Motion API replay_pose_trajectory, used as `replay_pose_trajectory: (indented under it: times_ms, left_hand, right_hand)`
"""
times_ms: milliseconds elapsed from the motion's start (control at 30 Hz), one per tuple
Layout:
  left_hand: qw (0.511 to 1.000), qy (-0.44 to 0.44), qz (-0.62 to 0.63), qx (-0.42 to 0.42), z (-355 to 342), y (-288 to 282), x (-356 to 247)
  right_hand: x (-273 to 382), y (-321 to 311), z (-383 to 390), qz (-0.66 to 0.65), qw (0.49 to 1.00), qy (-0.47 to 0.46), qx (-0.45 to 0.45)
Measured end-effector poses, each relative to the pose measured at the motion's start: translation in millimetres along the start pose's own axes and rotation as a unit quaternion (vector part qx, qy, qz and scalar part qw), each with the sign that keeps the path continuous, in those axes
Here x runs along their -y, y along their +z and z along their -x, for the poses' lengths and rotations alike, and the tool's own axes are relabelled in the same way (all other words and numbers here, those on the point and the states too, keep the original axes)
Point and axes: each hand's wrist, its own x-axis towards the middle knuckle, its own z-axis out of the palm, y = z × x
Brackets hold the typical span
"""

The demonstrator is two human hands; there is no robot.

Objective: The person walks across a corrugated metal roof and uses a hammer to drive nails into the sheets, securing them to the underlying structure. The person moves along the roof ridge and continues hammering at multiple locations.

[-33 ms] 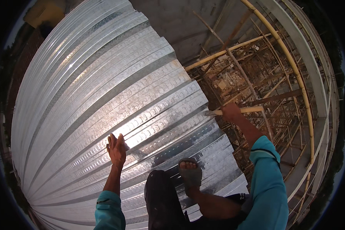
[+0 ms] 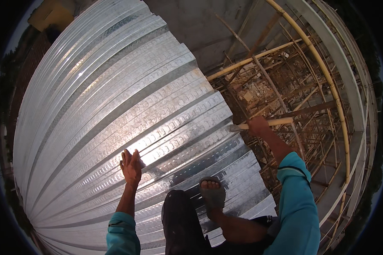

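Observation:
Ribbed, shiny metal decking sheets (image 2: 127, 85) spread beneath me, their stepped ends running down the right side. On the ribs in the middle rests my left hand (image 2: 131, 166), fingers stretched out and somewhat apart, with nothing in it. My right hand (image 2: 258, 126) is wrapped round the pale wooden handle of a hammer (image 2: 281, 121), just beyond the sheets' end. The hammer's grey metal head (image 2: 235, 128) lies at the edge of a rib; whether it touches the metal is hard to tell.
My foot in a grey sandal (image 2: 212, 197) stands on the decking near the bent knee (image 2: 177, 208). Past the sheet ends is a deep drop with bamboo poles (image 2: 323, 68), sticks and rubble (image 2: 251, 91) below. A pale concrete beam (image 2: 349, 72) curves along the right.
Almost nothing differs. The view has shifted very slightly, and both hands keep their places, the right still on the hammer.

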Motion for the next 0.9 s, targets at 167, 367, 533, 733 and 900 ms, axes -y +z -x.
replay_pose_trajectory:
  times_ms: [167, 367, 533, 733, 900]
  left_hand:
    - [1.0, -0.021, -0.003, 0.015, -4, 2, 4]
    - [0.999, -0.04, 0.009, 0.03, 4, -8, -14]
    - [0.979, -0.007, 0.204, -0.009, 79, 14, -39]
    - [0.867, -0.237, 0.427, 0.093, 132, 4, -92]
    - [0.96, -0.086, 0.266, 0.03, 185, 48, -21]
  right_hand:
    - [16, -26, 2, 0.017, 0.997, 0.025, 0.07]
    - [56, -29, 40, -0.153, 0.985, 0.049, -0.056]
    - [126, -34, 62, -0.241, 0.967, 0.074, -0.038]
    - [173, -24, 59, -0.413, 0.906, 0.09, -0.001]
    - [176, -42, 101, -0.388, 0.918, 0.07, -0.046]
